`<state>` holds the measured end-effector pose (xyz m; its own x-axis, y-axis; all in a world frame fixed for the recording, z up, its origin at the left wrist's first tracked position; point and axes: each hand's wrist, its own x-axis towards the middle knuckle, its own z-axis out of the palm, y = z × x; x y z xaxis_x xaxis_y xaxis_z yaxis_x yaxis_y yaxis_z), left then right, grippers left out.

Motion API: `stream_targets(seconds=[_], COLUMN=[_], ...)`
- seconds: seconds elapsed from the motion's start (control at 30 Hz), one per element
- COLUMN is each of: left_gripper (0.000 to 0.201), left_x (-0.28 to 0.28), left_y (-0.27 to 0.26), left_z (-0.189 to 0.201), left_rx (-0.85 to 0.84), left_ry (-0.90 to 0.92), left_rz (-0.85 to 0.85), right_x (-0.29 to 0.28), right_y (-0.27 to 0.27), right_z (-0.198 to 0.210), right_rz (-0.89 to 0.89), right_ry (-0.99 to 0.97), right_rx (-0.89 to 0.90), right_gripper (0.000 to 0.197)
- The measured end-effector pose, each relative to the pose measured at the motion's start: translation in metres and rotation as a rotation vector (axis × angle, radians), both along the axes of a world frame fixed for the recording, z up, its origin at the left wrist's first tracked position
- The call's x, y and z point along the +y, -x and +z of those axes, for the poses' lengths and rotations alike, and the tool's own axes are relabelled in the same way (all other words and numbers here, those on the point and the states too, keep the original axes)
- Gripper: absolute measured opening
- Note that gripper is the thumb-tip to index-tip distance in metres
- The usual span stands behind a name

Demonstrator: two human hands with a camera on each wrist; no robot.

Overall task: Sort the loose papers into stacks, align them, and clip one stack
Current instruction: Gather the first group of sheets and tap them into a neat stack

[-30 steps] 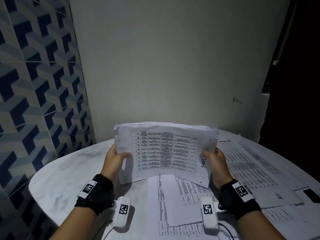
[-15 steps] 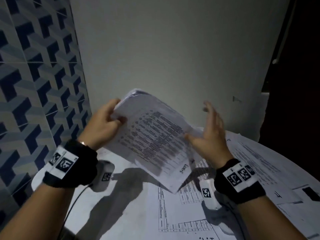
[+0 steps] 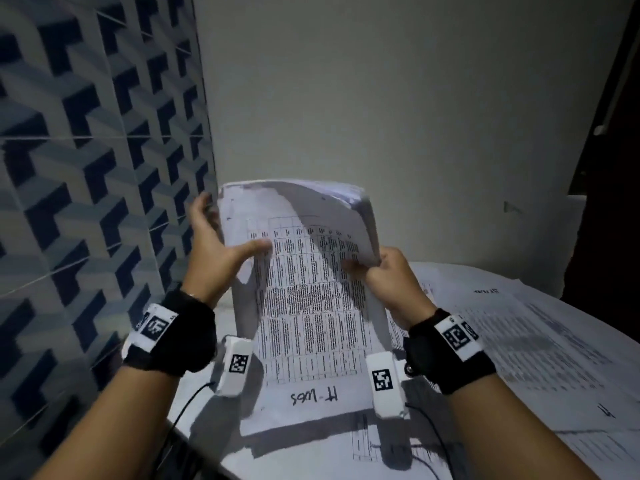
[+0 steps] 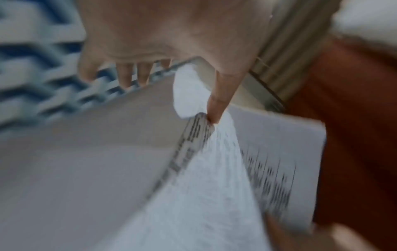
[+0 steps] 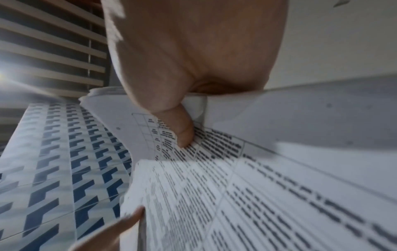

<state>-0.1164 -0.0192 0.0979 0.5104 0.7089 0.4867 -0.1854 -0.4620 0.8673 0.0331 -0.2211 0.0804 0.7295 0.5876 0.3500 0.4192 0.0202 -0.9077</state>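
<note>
A thick stack of printed table sheets (image 3: 311, 323) stands on end in portrait, its lower edge on the round white table (image 3: 207, 403) and its top bent over to the right. My left hand (image 3: 225, 247) is at the stack's upper left edge. The thumb (image 4: 217, 105) touches the front sheet and the fingers (image 4: 133, 74) stretch out straight, apart from the paper. My right hand (image 3: 384, 271) grips the stack's right edge, with the thumb (image 5: 182, 130) pressed on the front and the fingers curled behind. The wrist views show the stack (image 5: 236, 195) blurred.
Loose printed sheets (image 3: 519, 334) cover the right half of the table, and one sheet (image 3: 363, 441) lies under the stack. A blue patterned tile wall (image 3: 86, 168) stands close on the left, a plain wall (image 3: 381, 98) behind. A cable (image 3: 187, 400) hangs over the near table edge.
The stack has turned from landscape to portrait and come down on its short edge. My right hand, open half a second ago, now grips the right edge. My left hand has loosened its hold.
</note>
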Motion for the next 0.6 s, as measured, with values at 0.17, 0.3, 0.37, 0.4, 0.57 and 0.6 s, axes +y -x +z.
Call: stream_targets(seconds=[0.17, 0.3, 0.37, 0.4, 0.57, 0.6], left_gripper=[0.035, 0.027, 0.028, 0.029, 0.035, 0.038], left_x=[0.007, -0.001, -0.002, -0.001, 0.017, 0.022], left_y=[0.001, -0.01, -0.014, -0.014, -0.005, -0.003], left_z=[-0.032, -0.034, -0.037, -0.039, -0.069, -0.077], left_rx=[0.01, -0.07, -0.104, -0.115, -0.039, -0.01], left_ry=[0.274, 0.081, 0.047, 0.055, 0.264, 0.298], left_rz=[-0.255, 0.004, 0.085, 0.087, -0.072, -0.095], right_x=[0.019, 0.039, 0.05, 0.054, 0.055, 0.053], right_y=[0.009, 0.024, 0.028, 0.028, 0.02, 0.019], right_z=[-0.005, -0.011, -0.013, -0.014, -0.041, -0.047], right_rz=[-0.057, -0.138, -0.189, -0.207, -0.162, -0.127], right_ry=[-0.123, -0.176, -0.214, -0.23, -0.147, -0.112], right_rx=[0.007, -0.1, -0.106, -0.087, 0.186, 0.242], right_gripper=[0.018, 0.032, 0.03, 0.021, 0.015, 0.016])
